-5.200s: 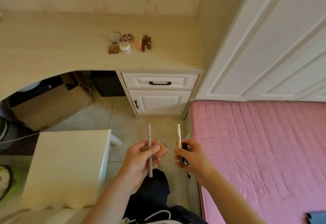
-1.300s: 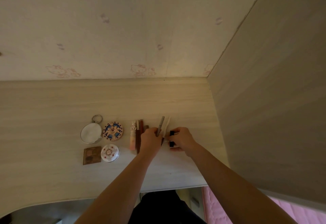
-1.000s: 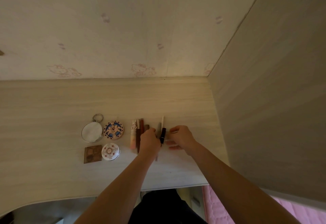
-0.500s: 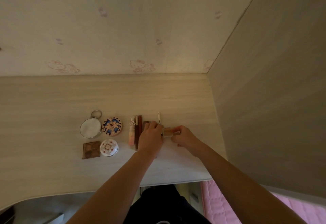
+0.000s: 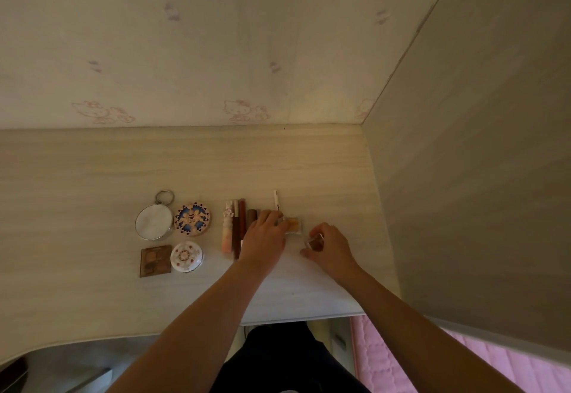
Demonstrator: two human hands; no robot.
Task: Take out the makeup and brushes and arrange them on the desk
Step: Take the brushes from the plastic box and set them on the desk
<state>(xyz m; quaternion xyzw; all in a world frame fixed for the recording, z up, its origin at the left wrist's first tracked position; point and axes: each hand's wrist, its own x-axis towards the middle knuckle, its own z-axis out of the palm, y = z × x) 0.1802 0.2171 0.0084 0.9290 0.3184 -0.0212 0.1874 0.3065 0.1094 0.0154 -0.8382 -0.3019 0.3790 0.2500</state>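
On the light wood desk [image 5: 92,176] lie a round mirror [image 5: 154,222], a patterned round compact [image 5: 192,219], a brown square palette [image 5: 155,260] and a white round compact [image 5: 186,257]. A row of lip tubes [image 5: 233,228] lies to their right, then a white pen [image 5: 276,204]. My left hand [image 5: 265,235] lies flat over the items beside the tubes, fingertips touching a small clear orange case [image 5: 293,226] on the desk. My right hand [image 5: 332,247] pinches a small clear case with brown content [image 5: 315,242] just above the desk, right of the orange case.
A wallpapered wall [image 5: 216,52] backs the desk and a tall wood-grain panel [image 5: 479,176] closes its right side. Bare desk surface stretches behind and to the left of the items. A pink mattress [image 5: 401,361] shows below the desk's right front corner.
I walked from the room to the desk carrying pens and small cases. Over the last second the pens were laid down beside the tubes, the orange case set down, and my right hand drew back rightwards.
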